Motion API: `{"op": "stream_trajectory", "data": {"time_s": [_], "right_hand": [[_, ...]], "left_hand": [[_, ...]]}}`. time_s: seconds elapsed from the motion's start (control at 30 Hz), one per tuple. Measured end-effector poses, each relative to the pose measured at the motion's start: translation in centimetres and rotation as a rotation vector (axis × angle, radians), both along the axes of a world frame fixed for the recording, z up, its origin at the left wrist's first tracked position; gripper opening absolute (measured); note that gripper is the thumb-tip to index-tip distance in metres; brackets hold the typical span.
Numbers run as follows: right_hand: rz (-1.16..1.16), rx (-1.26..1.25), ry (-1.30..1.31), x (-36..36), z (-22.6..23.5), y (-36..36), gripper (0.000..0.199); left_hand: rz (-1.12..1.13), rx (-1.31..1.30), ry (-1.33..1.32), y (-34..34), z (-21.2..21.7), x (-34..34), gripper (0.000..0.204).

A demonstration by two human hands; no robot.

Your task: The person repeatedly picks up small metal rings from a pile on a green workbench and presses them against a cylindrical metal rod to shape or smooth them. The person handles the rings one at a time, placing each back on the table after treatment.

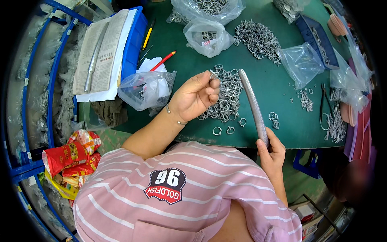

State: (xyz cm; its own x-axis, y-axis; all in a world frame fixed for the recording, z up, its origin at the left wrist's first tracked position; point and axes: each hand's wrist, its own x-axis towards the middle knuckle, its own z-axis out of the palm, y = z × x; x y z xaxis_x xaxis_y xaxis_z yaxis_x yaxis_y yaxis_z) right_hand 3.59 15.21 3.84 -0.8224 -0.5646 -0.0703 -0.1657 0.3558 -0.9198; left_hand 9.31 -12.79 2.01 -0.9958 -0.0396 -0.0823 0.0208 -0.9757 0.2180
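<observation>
Between the thumb and fingertips of my left hand (194, 92) is a small silver-coloured ring (212, 76), partly hidden by the fingers. A pile of similar rings (225, 105) lies on the green table just beyond and beside this hand. My right hand (273, 150) is closed around the lower end of a tapered metal ring mandrel (253, 105), whose other end points up and away to the left, close to the pile's right side. A few loose rings (230, 130) lie near the table's front edge, with several more right of the mandrel.
A larger heap of rings (258, 40) and open plastic bags (207, 38) occupy the far side. At left, a second mandrel (96, 58) lies on newspaper beside a blue bin (135, 44). Pliers (325, 103) and a dark blue tray (316, 40) are at right.
</observation>
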Motion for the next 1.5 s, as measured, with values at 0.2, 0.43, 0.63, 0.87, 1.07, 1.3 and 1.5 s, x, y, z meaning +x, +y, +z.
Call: {"op": "stream_trajectory", "data": {"time_s": [0.2,0.43,0.63,0.87,1.07,1.3,1.5], "right_hand": [[0.027,-0.001,0.008,-0.1,0.1,-0.1,0.034],[0.122,0.033,0.095,-0.2,0.5,-0.7,0.034],[0.142,0.061,0.271,-0.5,0.6,-0.7,0.034],[0.211,0.009,0.334,-0.7,1.7,-1.3,0.038],[0.268,0.027,0.349,-1.0,1.9,-1.3,0.038],[0.299,-0.023,0.290,-1.5,1.9,-1.4,0.038],[0.266,0.015,0.330,-1.3,2.4,-1.3,0.036]], "left_hand": [[0.039,-0.069,-0.001,0.2,0.3,-0.3,0.023],[0.095,-0.055,-0.019,0.4,0.2,-0.6,0.022],[0.059,-0.168,-0.074,0.0,0.5,-0.5,0.029],[-0.058,-0.807,-0.204,2.4,1.0,0.2,0.034],[0.090,-0.915,-0.010,3.2,0.9,0.0,0.037],[0.032,-1.157,0.107,2.2,0.8,-0.2,0.037],[0.046,-0.959,0.071,3.8,1.9,-0.3,0.040]]}}
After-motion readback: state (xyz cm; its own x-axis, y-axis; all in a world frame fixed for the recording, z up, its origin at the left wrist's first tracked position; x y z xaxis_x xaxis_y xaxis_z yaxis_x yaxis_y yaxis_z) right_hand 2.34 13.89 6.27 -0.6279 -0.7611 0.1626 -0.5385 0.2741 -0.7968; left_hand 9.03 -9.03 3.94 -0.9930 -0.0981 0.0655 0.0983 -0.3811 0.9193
